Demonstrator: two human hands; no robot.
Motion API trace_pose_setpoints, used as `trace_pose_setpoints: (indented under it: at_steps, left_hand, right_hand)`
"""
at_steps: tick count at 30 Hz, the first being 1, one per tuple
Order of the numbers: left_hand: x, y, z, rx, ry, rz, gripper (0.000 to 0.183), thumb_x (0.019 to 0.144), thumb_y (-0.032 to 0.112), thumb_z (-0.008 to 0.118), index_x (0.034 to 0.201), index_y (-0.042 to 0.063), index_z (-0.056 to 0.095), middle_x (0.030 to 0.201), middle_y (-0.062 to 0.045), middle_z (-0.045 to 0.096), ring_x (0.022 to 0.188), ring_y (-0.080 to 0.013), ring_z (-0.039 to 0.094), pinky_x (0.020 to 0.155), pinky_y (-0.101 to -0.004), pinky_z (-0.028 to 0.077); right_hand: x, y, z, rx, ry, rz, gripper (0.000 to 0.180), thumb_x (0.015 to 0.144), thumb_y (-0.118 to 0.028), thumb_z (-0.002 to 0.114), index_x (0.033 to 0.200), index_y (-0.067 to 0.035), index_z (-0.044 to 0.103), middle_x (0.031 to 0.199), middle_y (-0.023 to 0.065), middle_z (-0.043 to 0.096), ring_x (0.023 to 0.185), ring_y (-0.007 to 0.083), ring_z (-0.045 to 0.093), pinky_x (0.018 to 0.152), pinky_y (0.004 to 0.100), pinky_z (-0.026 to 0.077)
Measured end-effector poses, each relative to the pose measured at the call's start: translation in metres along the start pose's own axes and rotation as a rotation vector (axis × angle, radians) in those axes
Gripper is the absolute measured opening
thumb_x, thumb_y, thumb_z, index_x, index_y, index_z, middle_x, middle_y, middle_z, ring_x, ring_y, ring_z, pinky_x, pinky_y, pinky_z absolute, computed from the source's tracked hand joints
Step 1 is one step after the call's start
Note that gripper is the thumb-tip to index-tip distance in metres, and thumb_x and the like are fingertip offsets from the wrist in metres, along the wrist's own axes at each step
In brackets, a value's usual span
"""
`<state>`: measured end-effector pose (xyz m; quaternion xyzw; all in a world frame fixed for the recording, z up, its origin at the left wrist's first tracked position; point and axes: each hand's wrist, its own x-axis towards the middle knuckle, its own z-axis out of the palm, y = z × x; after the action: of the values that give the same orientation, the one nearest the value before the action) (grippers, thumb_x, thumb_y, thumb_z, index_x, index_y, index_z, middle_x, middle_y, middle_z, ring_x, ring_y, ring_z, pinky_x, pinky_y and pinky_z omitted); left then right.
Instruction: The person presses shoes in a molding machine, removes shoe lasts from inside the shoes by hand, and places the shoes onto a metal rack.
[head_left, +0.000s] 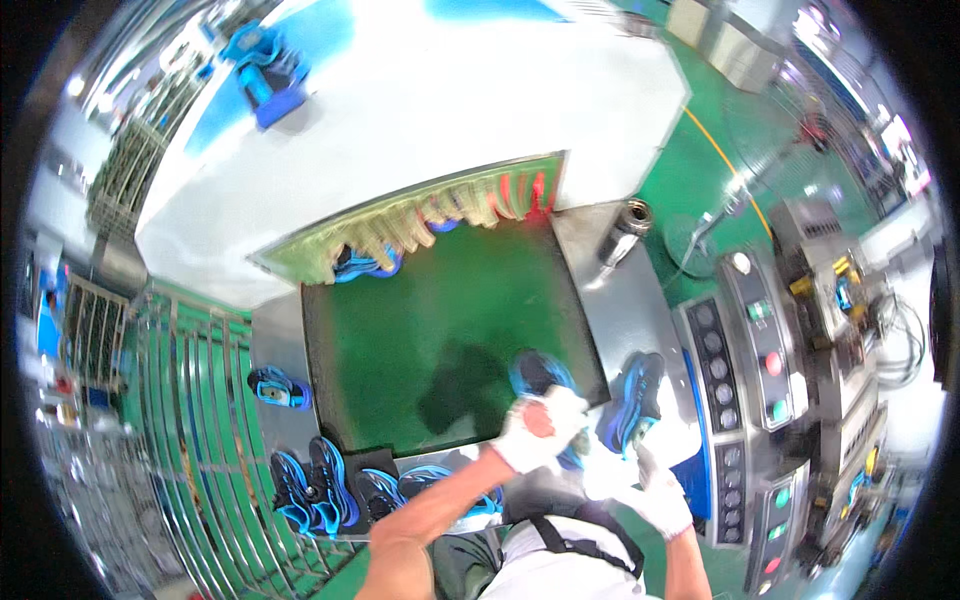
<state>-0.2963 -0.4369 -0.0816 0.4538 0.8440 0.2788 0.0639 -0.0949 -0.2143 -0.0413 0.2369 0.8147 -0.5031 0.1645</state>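
Observation:
My left hand (544, 431), in a white glove with a reddish patch on its back, is closed over the middle of a black-and-blue sports shoe (538, 372). The toe points away from me, over the near right corner of a green conveyor belt (450, 315). My right hand (660, 499), also gloved in white, is close to the heel of a second black-and-blue shoe (636, 397) on the metal ledge right of the belt. Blur and glare hide its fingers, so whether it touches that shoe is unclear.
Several similar shoes (330, 480) line the near ledge, and one shoe (276, 388) lies on the left ledge. Strip curtains (420, 221) hang at the white machine housing (450, 112). A steel flask (626, 229) stands at right, beyond it control panels (765, 330). Metal railings (195, 397) stand left.

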Motion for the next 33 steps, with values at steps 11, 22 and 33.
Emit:
trace_pose_setpoints:
  at_steps: [11,22,33]
  left_hand:
    - [0.158,0.385,0.021,-0.593,-0.186,0.890,0.057,0.083,0.013,0.079,0.135,0.002,0.061,0.141,-0.024,0.059,0.132,-0.0418,0.056,0.111,-0.0484,0.047]
    - [0.256,0.582,0.235,-0.769,-0.562,0.391,0.060,0.100,0.024,0.067,0.148,-0.002,0.043,0.144,-0.024,0.054,0.134,-0.0320,0.056,0.110,-0.0425,0.047]
    - [0.381,0.713,0.457,-0.089,-0.308,0.159,0.059,0.073,0.032,0.079,0.112,-0.010,0.065,0.109,-0.029,0.072,0.107,-0.0378,0.072,0.094,-0.0430,0.054]
  right_hand:
    - [-0.201,0.101,-0.111,1.258,0.769,0.000,0.054,0.080,-0.003,0.079,0.131,-0.003,0.063,0.109,0.0062,0.073,0.088,0.0136,0.068,0.076,0.0311,0.057]
    - [-0.302,0.264,-0.081,1.780,1.254,-0.796,0.084,0.079,-0.011,0.078,0.150,0.007,0.039,0.137,0.0223,0.062,0.114,0.0325,0.069,0.099,0.0451,0.058]
    - [-0.358,0.267,-0.043,1.837,1.852,-0.002,0.090,0.068,-0.003,0.075,0.150,0.000,0.036,0.129,0.0071,0.060,0.097,0.0154,0.062,0.081,0.0331,0.056]
